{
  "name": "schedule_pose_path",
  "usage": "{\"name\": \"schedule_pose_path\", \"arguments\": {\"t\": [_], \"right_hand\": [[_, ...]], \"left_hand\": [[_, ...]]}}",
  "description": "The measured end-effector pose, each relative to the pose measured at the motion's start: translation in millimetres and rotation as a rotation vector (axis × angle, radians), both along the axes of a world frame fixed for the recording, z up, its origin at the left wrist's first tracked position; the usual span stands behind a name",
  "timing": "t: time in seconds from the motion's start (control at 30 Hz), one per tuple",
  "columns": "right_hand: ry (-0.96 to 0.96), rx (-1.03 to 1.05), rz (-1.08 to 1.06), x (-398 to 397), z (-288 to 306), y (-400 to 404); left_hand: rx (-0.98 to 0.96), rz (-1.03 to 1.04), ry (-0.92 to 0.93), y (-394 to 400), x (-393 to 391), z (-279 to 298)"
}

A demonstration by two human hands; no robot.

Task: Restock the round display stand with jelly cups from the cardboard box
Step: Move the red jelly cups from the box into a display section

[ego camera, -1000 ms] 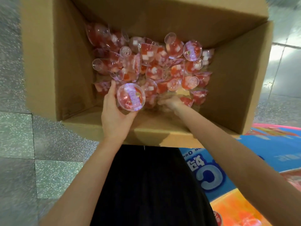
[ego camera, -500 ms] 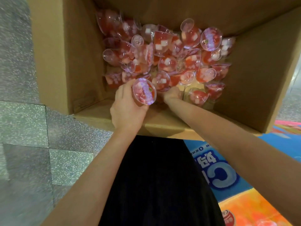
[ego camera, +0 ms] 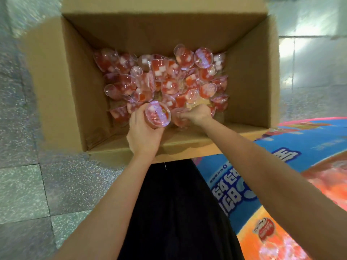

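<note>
An open cardboard box point(ego camera: 249, 87) stands on the floor in front of me, its bottom covered with several clear jelly cups point(ego camera: 165, 77) filled with red jelly and white cubes. My left hand point(ego camera: 142, 132) grips one jelly cup point(ego camera: 157, 115) near the box's near wall, its lid facing up. Just to the right, my right hand point(ego camera: 197, 114) reaches into the pile and its fingers curl round another jelly cup point(ego camera: 179, 117). The round display stand point(ego camera: 293, 166), printed blue and orange, shows at the lower right.
Grey speckled floor tiles point(ego camera: 22, 184) surround the box on the left and far right. My black clothing point(ego camera: 174, 212) fills the bottom centre, between the box and the stand.
My left hand keeps its cup in much the same place. My right hand has shifted slightly and closed its fingers on a cup at the near edge of the pile. The camera view moved.
</note>
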State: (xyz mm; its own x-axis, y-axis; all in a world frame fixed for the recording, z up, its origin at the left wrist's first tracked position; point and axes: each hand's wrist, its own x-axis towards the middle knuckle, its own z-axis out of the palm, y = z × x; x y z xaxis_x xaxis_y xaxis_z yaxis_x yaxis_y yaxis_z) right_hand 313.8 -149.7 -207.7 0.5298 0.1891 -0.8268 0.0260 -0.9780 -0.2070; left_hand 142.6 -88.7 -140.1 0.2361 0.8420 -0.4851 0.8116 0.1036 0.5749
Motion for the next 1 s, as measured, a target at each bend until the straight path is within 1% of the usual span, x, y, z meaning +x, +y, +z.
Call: {"name": "schedule_pose_path", "arguments": {"t": [0.1,0.17,0.23,0.27,0.37,0.5,0.53,0.63,0.73,0.87,0.93,1.0], "right_hand": [[-0.059,0.149,-0.030,-3.4,50.3,-17.5],[-0.053,0.304,-0.242,-6.7,86.3,-35.2],[-0.005,0.480,-0.479,-12.0,117.7,-57.3],[-0.018,0.550,-0.551,-14.9,133.3,-69.0],[-0.130,0.664,-0.654,-18.9,173.3,-106.7],[-0.198,0.788,-0.765,-24.6,216.5,-167.6],[-0.237,0.801,-0.776,-26.6,225.6,-184.6],[-0.402,0.744,-0.764,-30.7,244.9,-236.3],[-0.552,0.672,-0.807,-39.5,248.4,-292.1],[-0.638,0.654,-0.932,-50.9,246.7,-363.9],[-0.661,0.616,-0.992,-53.1,243.4,-396.4],[-0.685,0.565,-1.065,-53.3,233.8,-424.9]], "left_hand": [[-0.065,0.113,-0.136,-1.8,1.8,10.7],[-0.069,0.126,-0.247,-5.2,8.7,21.2],[-0.077,0.072,-0.351,-11.0,21.3,36.7],[-0.089,0.033,-0.401,-15.4,29.1,46.4],[-0.133,-0.125,-0.521,-37.5,55.2,77.8],[-0.207,-0.298,-0.663,-89.7,84.1,121.0],[-0.221,-0.347,-0.685,-105.2,90.7,129.0],[-0.295,-0.453,-0.704,-150.8,107.0,136.1],[-0.270,-0.604,-0.699,-200.0,121.0,139.6],[-0.325,-0.818,-0.694,-265.6,133.9,138.8],[-0.354,-0.859,-0.691,-295.3,136.2,137.0],[-0.409,-0.848,-0.678,-320.9,137.3,135.2]]}}
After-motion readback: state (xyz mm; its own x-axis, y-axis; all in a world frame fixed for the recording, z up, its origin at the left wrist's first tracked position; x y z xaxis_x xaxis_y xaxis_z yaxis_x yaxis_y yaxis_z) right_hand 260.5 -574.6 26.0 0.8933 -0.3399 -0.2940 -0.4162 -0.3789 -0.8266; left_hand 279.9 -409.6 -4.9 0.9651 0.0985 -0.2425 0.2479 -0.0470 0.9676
